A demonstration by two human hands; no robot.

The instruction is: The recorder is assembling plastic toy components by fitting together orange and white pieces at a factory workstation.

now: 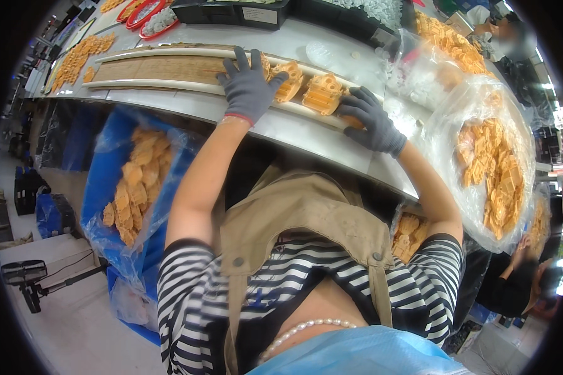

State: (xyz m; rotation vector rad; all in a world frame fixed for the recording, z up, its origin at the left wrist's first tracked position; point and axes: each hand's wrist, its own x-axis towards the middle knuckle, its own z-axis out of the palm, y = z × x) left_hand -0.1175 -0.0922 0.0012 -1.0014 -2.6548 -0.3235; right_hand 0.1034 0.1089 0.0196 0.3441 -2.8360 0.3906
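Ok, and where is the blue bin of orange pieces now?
In the head view, the blue bin sits left of centre, just below the near edge of the table and left of the left forearm.

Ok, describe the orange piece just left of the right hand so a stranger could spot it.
On the white table, find the long wooden strip between pale rails. Follow it right, between the gloved left hand and right hand, to the orange pieces. The piece meant shows nearly whole; the hands partly cover those on either side.
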